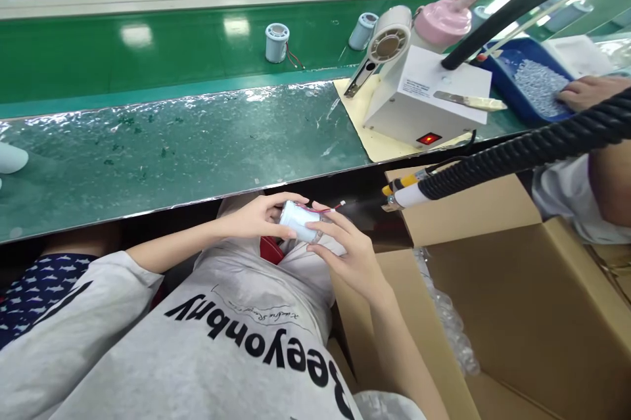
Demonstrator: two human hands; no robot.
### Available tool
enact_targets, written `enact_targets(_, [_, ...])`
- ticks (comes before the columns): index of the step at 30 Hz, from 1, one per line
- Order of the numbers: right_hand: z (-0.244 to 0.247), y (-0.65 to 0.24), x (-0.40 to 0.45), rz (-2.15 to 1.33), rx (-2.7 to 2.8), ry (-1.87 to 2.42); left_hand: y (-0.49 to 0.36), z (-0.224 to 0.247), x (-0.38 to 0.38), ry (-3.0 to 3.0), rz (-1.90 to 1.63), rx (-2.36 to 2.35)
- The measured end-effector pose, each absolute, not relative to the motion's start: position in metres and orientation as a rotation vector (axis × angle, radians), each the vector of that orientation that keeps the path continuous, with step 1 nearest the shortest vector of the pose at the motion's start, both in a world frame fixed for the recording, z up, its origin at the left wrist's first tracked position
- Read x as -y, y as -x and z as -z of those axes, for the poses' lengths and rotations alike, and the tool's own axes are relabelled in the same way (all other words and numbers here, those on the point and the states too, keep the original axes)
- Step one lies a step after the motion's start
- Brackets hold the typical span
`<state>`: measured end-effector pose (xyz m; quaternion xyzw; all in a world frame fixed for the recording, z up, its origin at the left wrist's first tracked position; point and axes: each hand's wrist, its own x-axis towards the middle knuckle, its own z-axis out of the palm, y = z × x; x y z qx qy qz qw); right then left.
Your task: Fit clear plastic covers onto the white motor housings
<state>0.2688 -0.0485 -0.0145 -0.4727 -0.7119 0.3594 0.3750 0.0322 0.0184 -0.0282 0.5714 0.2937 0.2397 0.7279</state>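
Over my lap, a light-blue cylinder (298,221) lies on its side between both hands, just below the bench edge. Thin red and dark wires with a small white plug run from its right end. My left hand (266,215) grips the cylinder's left end, thumb below and fingers above. At the other end, my right hand (345,246) has its fingers closed around the rim, where something clear shows. A similar cylinder with wires (277,44) stands upright on the green belt beyond the bench.
A white box-shaped machine (428,101) with a lit red switch carries a handheld fan (389,45) and a pink-topped bottle (444,22). A black corrugated hose (522,150) crosses on the right above an open carton (532,302). Another person's hand (591,91) reaches into a blue tray (513,78).
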Motion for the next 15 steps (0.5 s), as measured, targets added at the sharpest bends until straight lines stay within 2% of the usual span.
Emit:
enact_targets(4, [0.017,-0.268,0.056,-0.841,1.836,1.16,-0.027,0.024,-0.018,-1.266,-0.466,-0.598])
enact_targets(15, [0.009,-0.269,0.063,-1.1,1.699,1.247,-0.023,0.014,-0.018,-1.566,-0.516,-0.506])
